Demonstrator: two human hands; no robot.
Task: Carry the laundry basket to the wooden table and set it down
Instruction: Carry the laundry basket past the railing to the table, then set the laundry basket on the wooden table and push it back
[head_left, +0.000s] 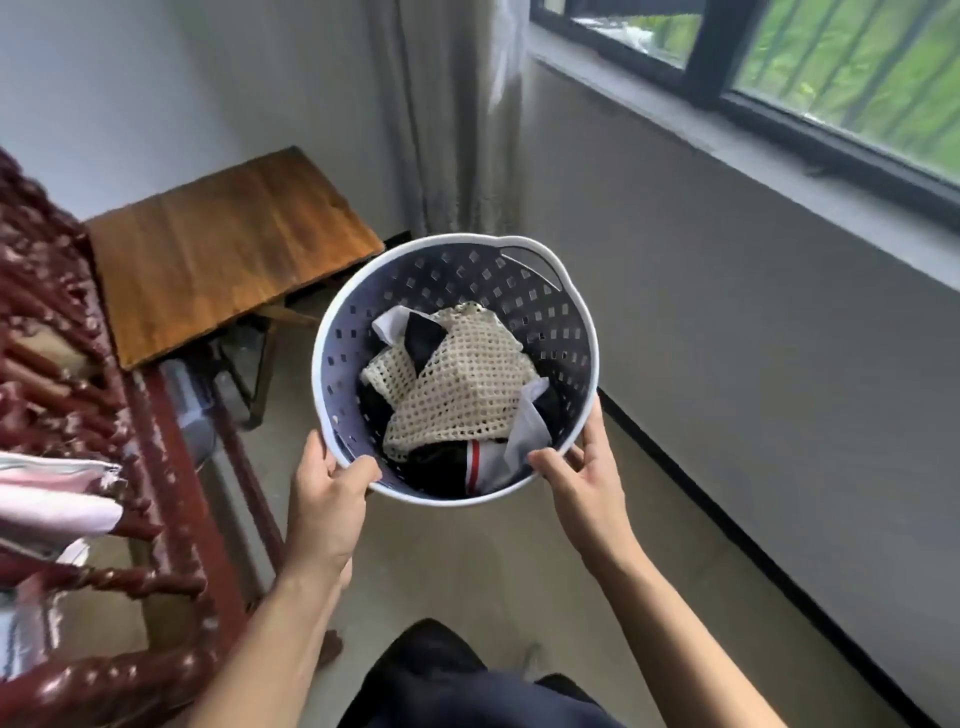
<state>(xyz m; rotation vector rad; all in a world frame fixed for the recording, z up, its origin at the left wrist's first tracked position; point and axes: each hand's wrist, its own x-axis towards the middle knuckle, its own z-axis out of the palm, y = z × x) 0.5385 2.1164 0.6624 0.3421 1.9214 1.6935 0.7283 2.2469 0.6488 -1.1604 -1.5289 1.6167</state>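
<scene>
A round laundry basket with a white rim and a perforated blue-grey wall hangs in the air in front of me. A cream mesh garment lies on top of dark and white clothes inside it. My left hand grips the near rim on the left, thumb over the edge. On the near right rim, my right hand holds on the same way. The wooden table stands ahead to the left, its bare top lower than the basket and just left of it.
A carved dark-red wooden bench with pink and white cloth runs along the left. A grey curtain hangs in the corner behind the table. A wall with a window runs along the right. Beige floor lies underfoot.
</scene>
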